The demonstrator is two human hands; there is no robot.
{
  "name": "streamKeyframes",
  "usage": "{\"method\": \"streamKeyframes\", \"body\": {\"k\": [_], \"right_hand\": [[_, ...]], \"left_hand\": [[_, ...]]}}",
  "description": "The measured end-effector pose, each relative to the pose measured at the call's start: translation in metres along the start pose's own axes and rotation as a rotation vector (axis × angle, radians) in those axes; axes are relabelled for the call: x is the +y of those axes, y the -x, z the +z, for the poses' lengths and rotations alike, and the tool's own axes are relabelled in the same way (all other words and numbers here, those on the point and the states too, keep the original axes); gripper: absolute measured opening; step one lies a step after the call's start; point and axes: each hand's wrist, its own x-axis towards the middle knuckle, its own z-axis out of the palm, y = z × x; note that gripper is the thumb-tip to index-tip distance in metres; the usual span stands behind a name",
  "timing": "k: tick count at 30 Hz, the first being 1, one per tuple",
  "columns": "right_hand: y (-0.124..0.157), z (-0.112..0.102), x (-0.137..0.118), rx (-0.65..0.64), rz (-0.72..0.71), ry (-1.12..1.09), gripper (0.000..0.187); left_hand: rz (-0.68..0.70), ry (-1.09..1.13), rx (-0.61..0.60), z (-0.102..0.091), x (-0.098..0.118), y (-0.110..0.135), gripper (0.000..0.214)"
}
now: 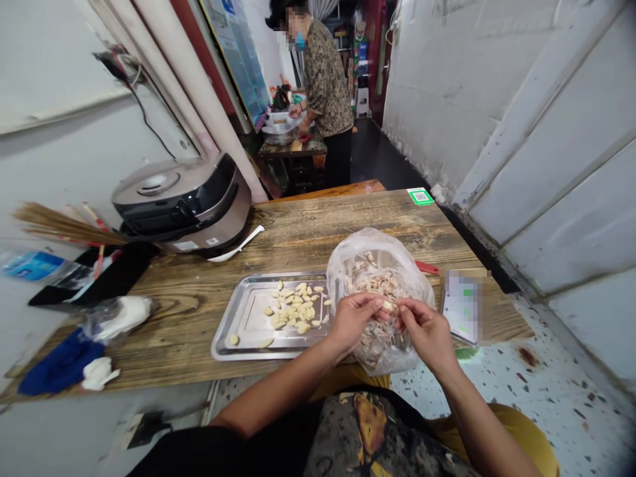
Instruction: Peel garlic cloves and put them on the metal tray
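Note:
A pale garlic clove (pixel 388 305) is pinched between the thumb and fingers of my left hand (pixel 355 318). My right hand (pixel 424 329) has its thumb and fingertips closed at the other end of that clove; whether a bit of skin is between them is too small to tell. Both hands are over an opened clear plastic bag (pixel 342 255) filled with unpeeled cloves and papery garlic skins (pixel 382 281). Left of the bag, a metal tray (pixel 231 331) bears many peeled garlic cloves (pixel 295 308), mostly heaped toward its right side.
On the wooden table (pixel 179 331) are a rice cooker (pixel 183 202), a white spoon (pixel 236 245), a phone (pixel 460 308), a red handle (pixel 427 267) and a blue cloth (pixel 62 361). A bottle (pixel 44 265) lies at far left. Another person (pixel 325 86) works at a table behind.

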Motion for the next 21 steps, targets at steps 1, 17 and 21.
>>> {"method": "streamKeyframes", "body": {"k": [1,17,21], "right_hand": [[0.0005,0.0006,0.0014,-0.023,-0.006,-0.02,0.03],[0.0051,0.0096,-0.0032,-0.02,-0.112,-0.004,0.025],[0.0075,0.008,-0.0034,0.019,-0.128,0.054,0.032]], "left_hand": [[-0.016,0.02,0.036,-0.0013,-0.0008,-0.0007,0.028],[0.105,-0.298,0.056,0.0024,0.0011,-0.0025,0.035],[0.161,-0.479,0.053,0.006,-0.0028,-0.0025,0.037]]}}
